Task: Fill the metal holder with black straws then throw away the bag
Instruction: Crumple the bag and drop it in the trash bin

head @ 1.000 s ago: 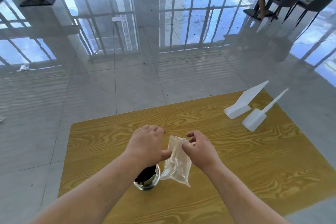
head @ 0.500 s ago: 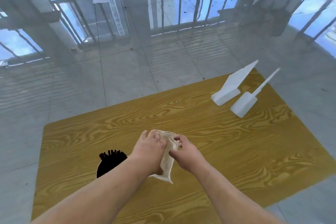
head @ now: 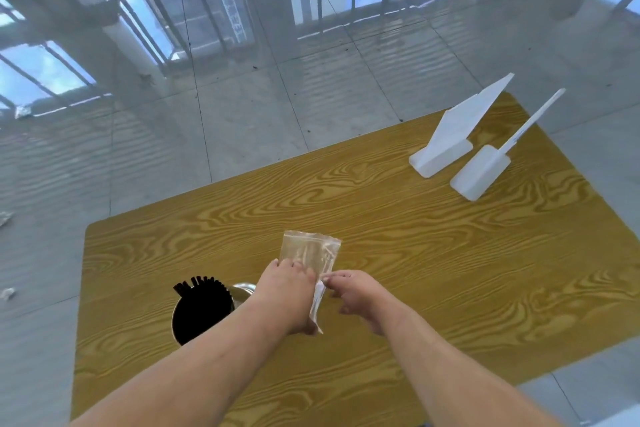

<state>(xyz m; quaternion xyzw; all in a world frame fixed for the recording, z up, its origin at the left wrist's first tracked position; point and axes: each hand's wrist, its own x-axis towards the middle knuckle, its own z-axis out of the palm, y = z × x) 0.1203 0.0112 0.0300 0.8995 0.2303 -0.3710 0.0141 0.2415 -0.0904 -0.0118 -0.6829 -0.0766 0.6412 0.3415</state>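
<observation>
On table (head: 433, 253), bag (head: 310, 250) pinched between both hands' fingers (head: 332, 279).

A single view is given, taken from a wide-angle camera worn on the head and aimed forward and steeply down. The yellow wood-grain table top (head: 415, 236) is seen from above at close range, its far edge running toward the glossy grey tiled floor (head: 242, 121), where window bars are reflected. Both bare forearms enter from the lower edge. Straight lines are bowed near the frame borders. No second view is provided.
</observation>
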